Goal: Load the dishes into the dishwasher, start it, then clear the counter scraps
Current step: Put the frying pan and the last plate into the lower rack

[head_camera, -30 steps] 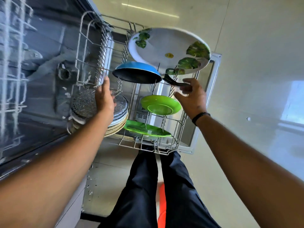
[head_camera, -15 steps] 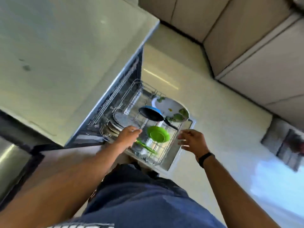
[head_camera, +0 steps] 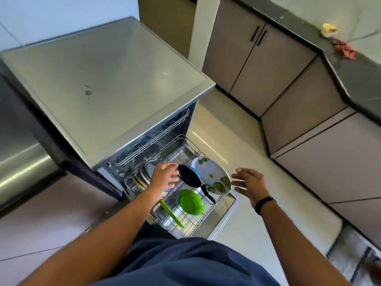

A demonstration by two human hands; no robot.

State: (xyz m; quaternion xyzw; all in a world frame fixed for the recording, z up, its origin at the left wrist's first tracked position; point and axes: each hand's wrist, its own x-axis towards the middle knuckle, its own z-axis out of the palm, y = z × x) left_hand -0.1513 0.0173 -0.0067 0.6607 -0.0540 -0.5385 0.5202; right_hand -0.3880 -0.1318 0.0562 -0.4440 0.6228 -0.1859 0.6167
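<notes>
Loading appears nearly complete: pan (head_camera: 189,178), plates (head_camera: 214,178) and green dish (head_camera: 191,202) stand in the extended rack (head_camera: 186,228) between both hands. Left hand (head_camera: 164,176) and right hand (head_camera: 248,183) hover empty, fingers relaxed. Remaining: closing, starting, clearing scraps (head_camera: 343,49) beyond the right hand.

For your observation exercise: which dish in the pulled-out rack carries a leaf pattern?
The large white plate at the rack's far end; the others are plain green or speckled grey.

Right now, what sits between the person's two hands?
In the head view, a blue pan and a leaf-patterned plate stand in the rack between the left hand and right hand.
</notes>
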